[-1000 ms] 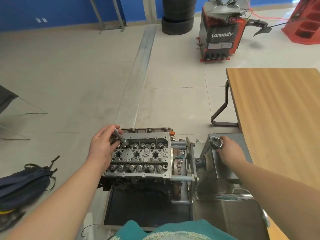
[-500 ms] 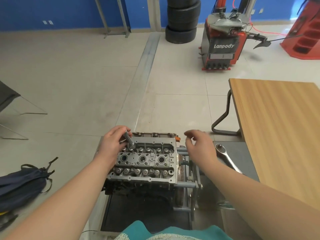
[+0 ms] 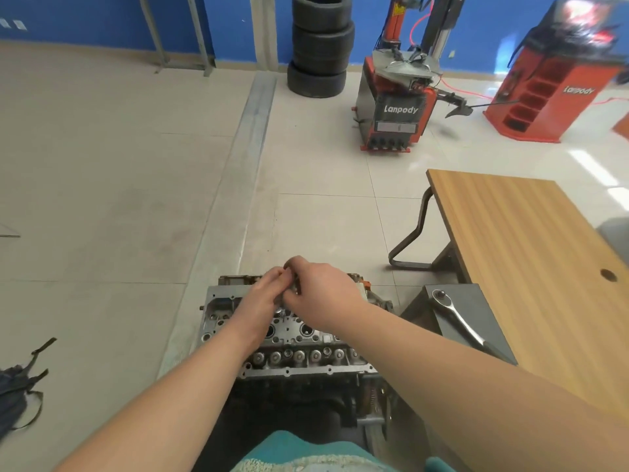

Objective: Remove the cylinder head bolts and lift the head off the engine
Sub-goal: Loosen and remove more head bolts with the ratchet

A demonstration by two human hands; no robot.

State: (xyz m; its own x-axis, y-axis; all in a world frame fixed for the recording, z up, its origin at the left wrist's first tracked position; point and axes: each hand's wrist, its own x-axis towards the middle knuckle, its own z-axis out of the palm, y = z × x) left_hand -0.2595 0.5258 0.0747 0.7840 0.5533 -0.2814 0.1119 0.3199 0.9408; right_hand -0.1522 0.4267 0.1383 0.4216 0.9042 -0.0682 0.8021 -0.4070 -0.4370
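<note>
Left hand and right hand together above cylinder head, pinching perhaps a socket extension, mostly hidden.

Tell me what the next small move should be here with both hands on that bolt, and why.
Probably keep twisting the bolt by finger and draw it straight up out of the cylinder head. Both the left hand and right hand pinch it at the head's far edge, while the ratchet lies set aside on the metal stand, suggesting it is already loose.
</note>
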